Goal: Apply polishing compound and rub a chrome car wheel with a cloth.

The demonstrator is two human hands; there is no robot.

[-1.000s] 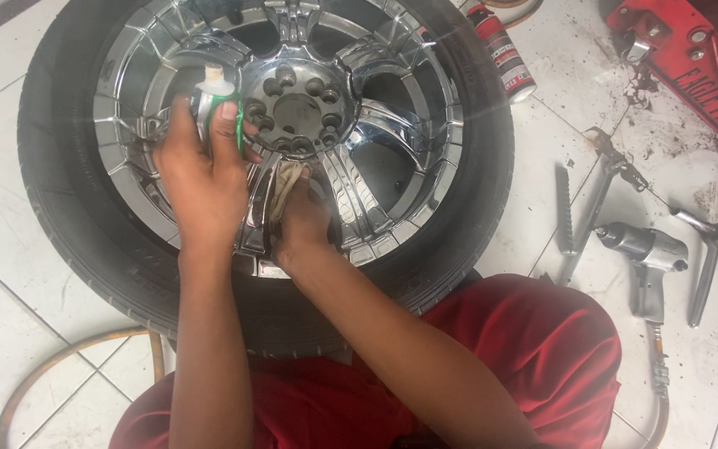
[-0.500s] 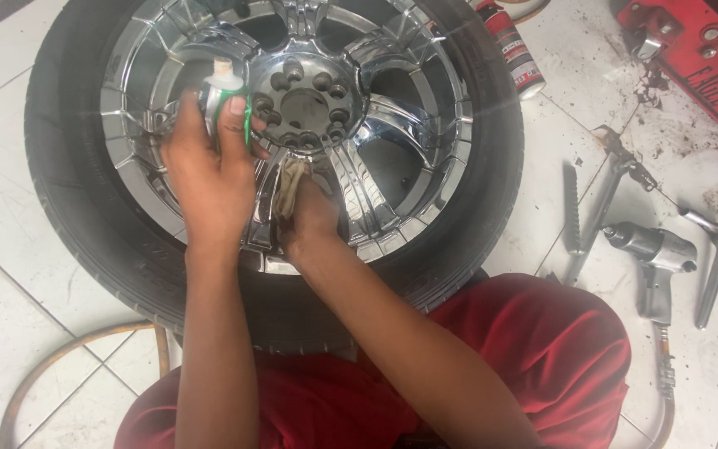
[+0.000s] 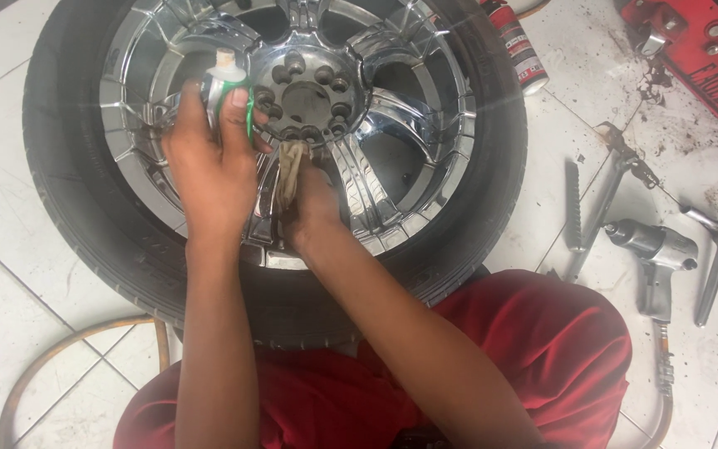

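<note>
Down at the chrome spoked wheel rim [image 3: 392,108] lying flat in its black tyre [image 3: 68,208], my left hand [image 3: 209,162] is clamped around a small white-and-green tube [image 3: 228,83], and my right hand [image 3: 313,212] pinches a grubby beige rag [image 3: 291,170] against a spoke. A hard squeeze could, I think, spill paste into the lug holes, and the rag may snag on a spoke edge.

white tube [image 3: 228,81] upright, rag [image 3: 291,170] on chrome rim [image 3: 392,108]

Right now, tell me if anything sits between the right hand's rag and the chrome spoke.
Nothing visible does. The right hand presses the rag straight onto the chrome spoke; the left hand holds a small tube off to the side.
</note>
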